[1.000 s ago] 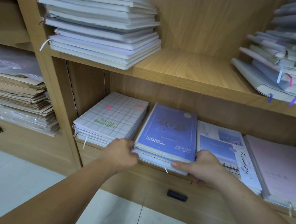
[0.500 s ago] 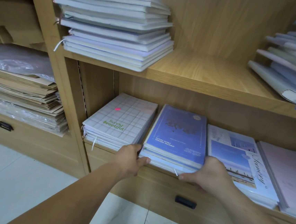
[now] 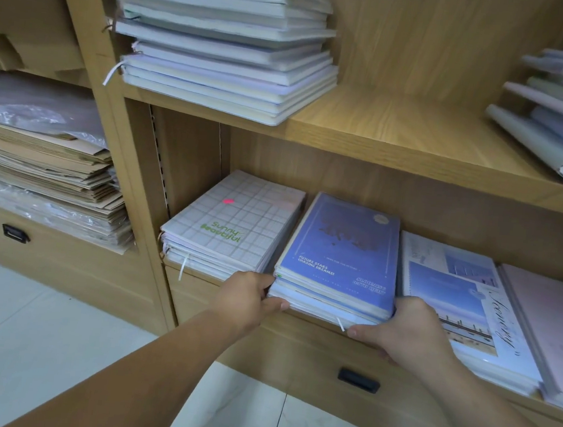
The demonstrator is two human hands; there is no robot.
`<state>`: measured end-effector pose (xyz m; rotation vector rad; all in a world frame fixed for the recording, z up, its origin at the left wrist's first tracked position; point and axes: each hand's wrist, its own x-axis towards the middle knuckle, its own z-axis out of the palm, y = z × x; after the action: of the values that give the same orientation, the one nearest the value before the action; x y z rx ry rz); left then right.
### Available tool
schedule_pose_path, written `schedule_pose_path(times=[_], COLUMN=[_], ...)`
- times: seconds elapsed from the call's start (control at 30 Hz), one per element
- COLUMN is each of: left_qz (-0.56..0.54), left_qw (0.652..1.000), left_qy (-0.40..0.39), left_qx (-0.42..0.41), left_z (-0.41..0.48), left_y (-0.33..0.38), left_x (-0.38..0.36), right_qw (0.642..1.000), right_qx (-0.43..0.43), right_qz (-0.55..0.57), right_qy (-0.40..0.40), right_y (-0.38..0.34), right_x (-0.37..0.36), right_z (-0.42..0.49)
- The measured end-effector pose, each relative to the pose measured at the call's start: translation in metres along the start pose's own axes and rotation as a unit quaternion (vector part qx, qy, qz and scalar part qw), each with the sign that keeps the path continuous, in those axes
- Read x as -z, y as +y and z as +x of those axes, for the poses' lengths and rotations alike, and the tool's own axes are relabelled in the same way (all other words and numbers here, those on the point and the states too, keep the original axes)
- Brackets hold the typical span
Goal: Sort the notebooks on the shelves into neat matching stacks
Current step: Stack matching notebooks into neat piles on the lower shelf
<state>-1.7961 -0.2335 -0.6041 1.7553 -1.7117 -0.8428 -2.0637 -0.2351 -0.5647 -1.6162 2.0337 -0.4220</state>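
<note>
Head view: at the front edge of the lower shelf (image 3: pixel 317 327), the stack of blue notebooks (image 3: pixel 341 253) lies between the grid-cover stack (image 3: pixel 234 222) and the scenery-cover stack (image 3: pixel 454 292). Both my forearms reach forward. My left hand (image 3: pixel 248 296) grips its front left corner and my right hand (image 3: pixel 410 329) its front right corner, thumbs along the front.

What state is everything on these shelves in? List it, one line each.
Blue stack: lying flat, gripped at both front corners.
Left hand: grips its left front corner.
Right hand: grips its right front corner.
Grid stack: flat, beside the blue one.
Upper left pile: skewed, edges uneven.
Upper right pile: slanted, untidy.
Drawer: closed.
</note>
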Motion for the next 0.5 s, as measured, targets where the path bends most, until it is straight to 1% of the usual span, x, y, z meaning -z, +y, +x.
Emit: schedule_pose_path(times=[0.1,0.2,0.37,0.5], left_qz=[0.007,-0.061,-0.082,-0.069], left_qw=[1.0,0.998,0.995,0.995], left_qy=[0.005,0.023,0.053,0.077], left_qx=[-0.011,0.021,0.025,0.006], left_z=[-0.002,0.001,0.004,0.002], left_y=[0.011,0.015,0.009,0.01], left_x=[0.006,0.006,-0.001,-0.005], right_qw=[1.0,1.0,0.999,0.999], right_qx=[0.006,0.006,0.025,0.025], right_qz=[0.013,0.023,0.023,0.014], right_qy=[-0.015,-0.02,0.018,0.032], right_y=[-0.004,-0.005,0.0,0.0], right_x=[0.007,0.015,0.01,0.008], right_z=[-0.002,-0.001,0.002,0.003])
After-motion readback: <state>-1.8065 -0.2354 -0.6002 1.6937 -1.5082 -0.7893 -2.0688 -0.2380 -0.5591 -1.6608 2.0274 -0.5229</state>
